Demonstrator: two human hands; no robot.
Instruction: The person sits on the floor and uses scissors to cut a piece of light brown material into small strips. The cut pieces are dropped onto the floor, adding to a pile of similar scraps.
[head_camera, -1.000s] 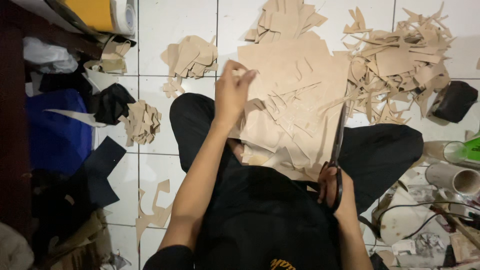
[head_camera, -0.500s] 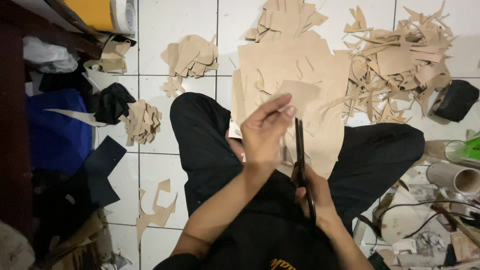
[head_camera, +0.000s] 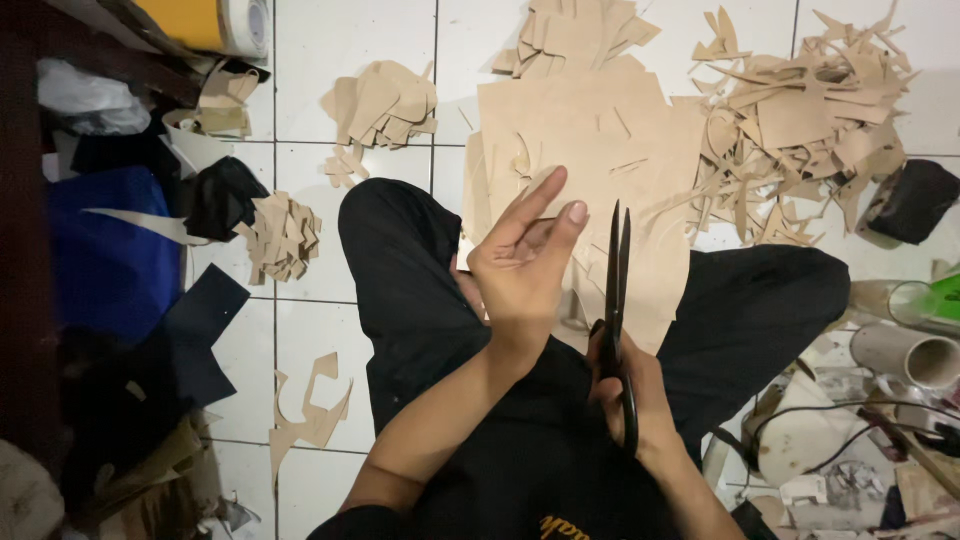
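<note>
The fingers (head_camera: 548, 205) of the left hand (head_camera: 520, 270) are stretched out and pinched against the thumb on a small tan cut-out piece (head_camera: 540, 190), which they hold up above the lap. The right hand (head_camera: 630, 385) is wrapped through the handles of one pair of black scissors (head_camera: 617, 300), whose two blades point away from the body and stand almost together, only a thin gap between them, just beside the left thumb. Under both hands a stack of large tan sheets (head_camera: 590, 130) lies across the crossed legs in black trousers (head_camera: 400, 270) and on onto the white tiled floor (head_camera: 350, 30). Around it the floor carries four separate heaps of tan offcuts: a wide tangled heap (head_camera: 800, 110) to the right, one (head_camera: 385, 105) to the upper left, a smaller one (head_camera: 285, 235) further left, and one (head_camera: 575, 25) at the top edge behind the sheets. A single cut-out scrap (head_camera: 305, 410) lies alone at the lower left. Along the left lie dark blue fabric (head_camera: 110, 250) and one yellow roll (head_camera: 210, 20); at the right, a black pouch (head_camera: 915, 200), one cardboard tube (head_camera: 905, 355) and black cables (head_camera: 830, 420).
</note>
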